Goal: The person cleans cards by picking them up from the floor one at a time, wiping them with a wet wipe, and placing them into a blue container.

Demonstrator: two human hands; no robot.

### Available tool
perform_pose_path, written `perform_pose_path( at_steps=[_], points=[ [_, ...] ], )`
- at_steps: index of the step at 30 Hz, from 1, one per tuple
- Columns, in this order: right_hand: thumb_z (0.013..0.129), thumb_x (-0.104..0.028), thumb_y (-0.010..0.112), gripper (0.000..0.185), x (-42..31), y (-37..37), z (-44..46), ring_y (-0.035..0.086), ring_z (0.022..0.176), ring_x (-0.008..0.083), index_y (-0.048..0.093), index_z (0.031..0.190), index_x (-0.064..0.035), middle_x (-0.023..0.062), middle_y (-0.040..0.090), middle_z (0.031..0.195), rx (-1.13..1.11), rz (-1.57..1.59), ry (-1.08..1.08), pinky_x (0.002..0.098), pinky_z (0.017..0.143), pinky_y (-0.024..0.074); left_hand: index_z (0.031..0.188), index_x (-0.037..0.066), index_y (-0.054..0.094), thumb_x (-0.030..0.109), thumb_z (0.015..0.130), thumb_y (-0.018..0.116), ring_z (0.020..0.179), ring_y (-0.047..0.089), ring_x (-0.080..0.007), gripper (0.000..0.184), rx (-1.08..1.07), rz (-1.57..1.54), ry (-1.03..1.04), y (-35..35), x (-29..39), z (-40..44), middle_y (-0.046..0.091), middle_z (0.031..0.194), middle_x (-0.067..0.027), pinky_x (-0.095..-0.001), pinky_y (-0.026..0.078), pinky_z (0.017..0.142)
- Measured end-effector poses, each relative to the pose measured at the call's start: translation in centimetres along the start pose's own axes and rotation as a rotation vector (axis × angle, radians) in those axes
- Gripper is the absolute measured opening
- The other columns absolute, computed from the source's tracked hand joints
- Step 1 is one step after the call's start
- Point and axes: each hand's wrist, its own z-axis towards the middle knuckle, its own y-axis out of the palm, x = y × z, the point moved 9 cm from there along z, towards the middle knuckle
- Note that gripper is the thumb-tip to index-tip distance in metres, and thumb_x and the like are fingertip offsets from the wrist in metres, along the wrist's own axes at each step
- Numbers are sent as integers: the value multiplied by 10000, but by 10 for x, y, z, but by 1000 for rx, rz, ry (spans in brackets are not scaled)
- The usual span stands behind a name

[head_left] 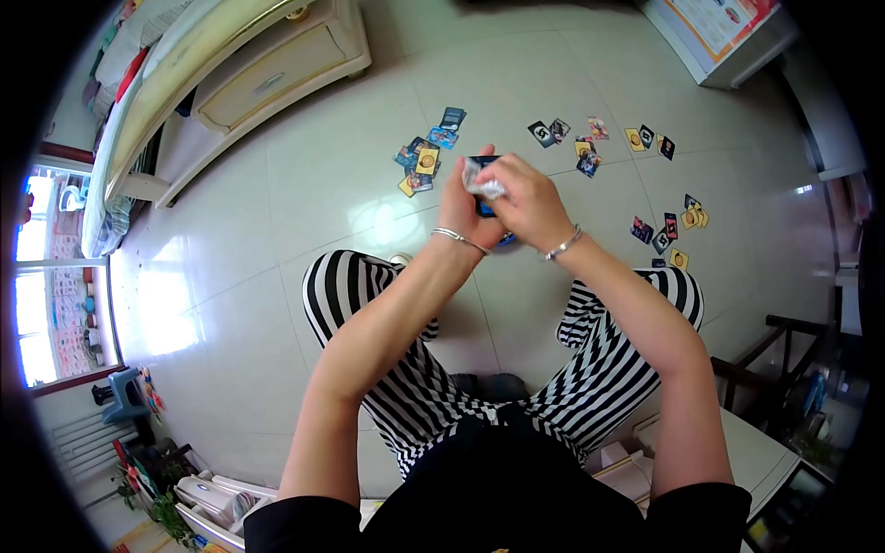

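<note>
My left hand is closed around a dark blue card-like thing, mostly covered by my fingers; I cannot tell whether it is one card or a stack. Over it, my right hand pinches a crumpled white tissue or wipe against its face. A bit of another blue thing shows just below my wrists, too hidden to name. To the left of my hands lies a loose pile of picture cards on the tiled floor. Small card groups lie to the right.
More cards lie scattered near my right knee, others farther back. A cream drawer unit stands at the upper left, a white cabinet at the upper right. A dark wooden frame is at the right; a blue stool at the left.
</note>
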Motion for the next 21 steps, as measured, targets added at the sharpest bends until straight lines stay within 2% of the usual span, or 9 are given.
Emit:
perform_pose_path(
  at_steps=[3,9,11,13,15,16,19,20,21],
  points=[
    [706,-41,603,148,1,0,-9,568,722,266,548,838,-77,86,544,827,-46,36,2,335,604,455,1077,115,528,367,941,316,1057,502,-229,356,20,30,21,-6,5,1,551,1107,-77,-429,379,942],
    [733,-76,573,129,29,-20,16,575,677,268,544,854,-110,60,535,843,110,-213,63,363,565,466,1139,96,488,320,943,357,1036,528,-205,325,10,65,-33,-10,-9,0,562,1111,-52,-399,379,944],
    [742,-81,568,119,27,-14,11,573,677,271,543,854,-110,69,534,832,44,-157,93,362,568,462,1139,109,492,327,944,350,1042,526,-204,325,58,75,50,-10,0,0,560,1122,-57,-399,378,943],
    [735,-73,578,123,14,-8,-2,564,671,282,545,851,-96,82,526,809,7,-69,58,363,573,454,1180,153,461,338,952,322,1058,515,-254,325,5,103,156,-7,19,2,558,1095,-92,-408,398,926],
    [722,-61,594,129,-6,5,-15,551,665,291,547,841,-77,96,515,790,-180,84,-2,367,577,445,1196,163,447,343,953,309,1063,510,-282,333,38,152,197,-11,32,3,561,1077,-115,-432,403,921],
    [733,-58,614,115,-7,6,-19,541,664,245,555,832,-51,91,514,767,-198,115,-11,294,590,431,1196,163,447,343,953,309,1063,510,-282,333,38,150,201,-12,33,3,561,1077,-115,-432,403,921],
    [754,-93,630,116,-1,-9,-7,558,676,185,569,840,-44,73,547,754,-55,125,38,264,606,429,1193,135,428,334,947,343,985,537,-243,327,-29,141,191,-10,32,4,552,1050,-100,-451,427,859],
    [754,-93,630,116,-1,-12,-1,558,676,185,569,840,-44,73,547,754,-55,125,41,264,606,429,1136,124,443,316,948,345,967,537,-241,287,0,128,155,-16,28,5,551,1029,-91,-461,423,859],
    [766,-114,633,120,8,-15,7,550,688,144,574,838,-38,53,562,755,-49,177,173,249,613,426,1080,112,459,298,949,347,949,538,-238,254,29,115,119,-22,25,7,549,1008,-82,-471,418,858]
  ],
)
